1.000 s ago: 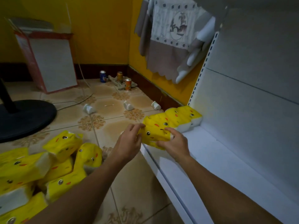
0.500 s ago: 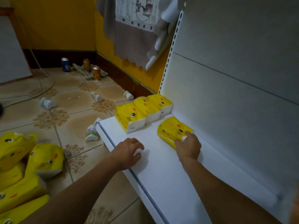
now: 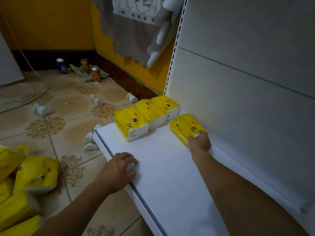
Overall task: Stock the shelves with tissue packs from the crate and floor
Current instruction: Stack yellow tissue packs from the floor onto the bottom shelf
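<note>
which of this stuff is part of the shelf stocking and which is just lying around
Job: tissue pack in the right hand; three shelved packs; shelf; floor packs.
Lying about: three cans; rag; white containers; cable.

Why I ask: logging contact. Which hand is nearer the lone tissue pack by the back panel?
Right. The right hand grips the lone tissue pack; the left hand rests on the shelf edge, apart from it.

no legible text, tissue pack (image 3: 131, 124) print blurred
</note>
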The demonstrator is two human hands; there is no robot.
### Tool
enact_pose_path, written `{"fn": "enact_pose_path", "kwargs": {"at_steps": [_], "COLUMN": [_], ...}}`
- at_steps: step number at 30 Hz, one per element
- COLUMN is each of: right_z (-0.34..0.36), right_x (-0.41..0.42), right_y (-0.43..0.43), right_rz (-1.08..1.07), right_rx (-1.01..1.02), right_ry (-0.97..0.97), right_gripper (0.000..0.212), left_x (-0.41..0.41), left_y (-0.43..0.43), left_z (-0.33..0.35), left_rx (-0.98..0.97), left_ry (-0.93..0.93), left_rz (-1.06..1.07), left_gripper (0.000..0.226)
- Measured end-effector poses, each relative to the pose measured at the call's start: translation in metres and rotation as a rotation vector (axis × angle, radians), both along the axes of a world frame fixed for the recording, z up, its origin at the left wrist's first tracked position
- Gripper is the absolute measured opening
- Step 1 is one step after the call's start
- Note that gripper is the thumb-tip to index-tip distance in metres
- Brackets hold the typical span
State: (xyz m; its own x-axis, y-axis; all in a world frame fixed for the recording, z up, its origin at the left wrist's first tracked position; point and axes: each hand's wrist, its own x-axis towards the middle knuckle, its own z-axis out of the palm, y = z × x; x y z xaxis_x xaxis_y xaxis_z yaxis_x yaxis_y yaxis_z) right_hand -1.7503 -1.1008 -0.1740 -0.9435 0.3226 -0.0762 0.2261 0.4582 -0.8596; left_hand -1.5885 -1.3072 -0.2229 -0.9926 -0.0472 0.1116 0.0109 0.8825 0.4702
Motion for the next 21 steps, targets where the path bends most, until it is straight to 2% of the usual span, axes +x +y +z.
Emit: {"fn": "enact_pose_path", "kwargs": {"at_steps": [4, 9, 11, 14, 19, 21], "right_z": [-0.002, 0.005, 0.008, 0.009, 0.016, 0.021], "right_x": [0.003, 0.004, 0.003, 0.006, 0.019, 0.027], "right_y": [-0.01, -0.021, -0.021, -0.02, -0.035, -0.055], "right_rz": [-0.022, 0.006, 0.009, 0.017, 0.159, 0.266], "right_rx": [-0.267, -0.413, -0.429, -0.342, 0.058, 0.137], "right_ry": [0.018, 0.017, 0.012, 0.034, 0.19, 0.255], "right_gripper": [0.058, 0.072, 0.068, 0.063, 0.058, 0.053], "left_x": [0.001, 0.003, 0.004, 0.006, 0.024, 0.036], "left_y": [-0.001, 0.001, 0.001, 0.0, -0.015, -0.029], "left_z": [-0.002, -0.002, 0.0, 0.0, 0.002, 0.006], "left_rx": [0.018, 0.017, 0.017, 0.001, -0.058, -0.093], "left_ry": [0.014, 0.012, 0.002, 0.01, 0.014, 0.002], "left_rz": [0.003, 0.012, 0.0, -0.033, -0.034, 0.006], "left_gripper": [0.07, 0.073, 0.063, 0.04, 0.037, 0.035]}}
